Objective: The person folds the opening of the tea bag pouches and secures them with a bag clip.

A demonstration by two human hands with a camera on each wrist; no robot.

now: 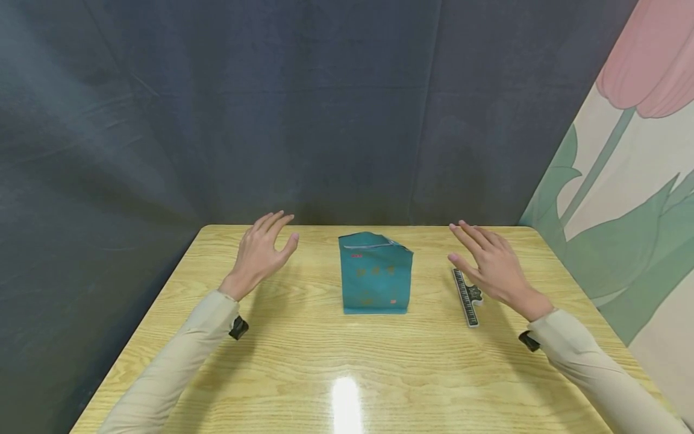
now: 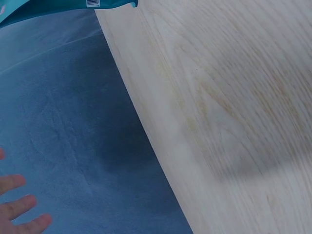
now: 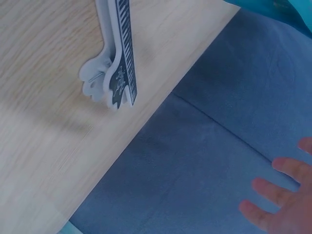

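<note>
A teal pouch bag (image 1: 376, 286) stands upright mid-table, its top edge creased, with small red and gold print on the front. To its right lies a bag clip (image 1: 465, 298) with a piano-key pattern and a dark scalloped grip; the right wrist view gives a closer look at this clip (image 3: 127, 53). My left hand (image 1: 260, 253) hovers left of the bag, fingers spread, holding nothing. Over the far right of the table, beside the clip, my right hand (image 1: 496, 265) hangs in the air with straight fingers and nothing in it. The bag's edge (image 2: 53, 7) peeks into the left wrist view.
The wooden table (image 1: 293, 361) ends at a dark blue curtain (image 1: 325, 120) behind and on the left. A wall with a painted tulip (image 1: 607, 199) borders the right side. Black wrist bands (image 1: 238, 327) sit at both cuffs.
</note>
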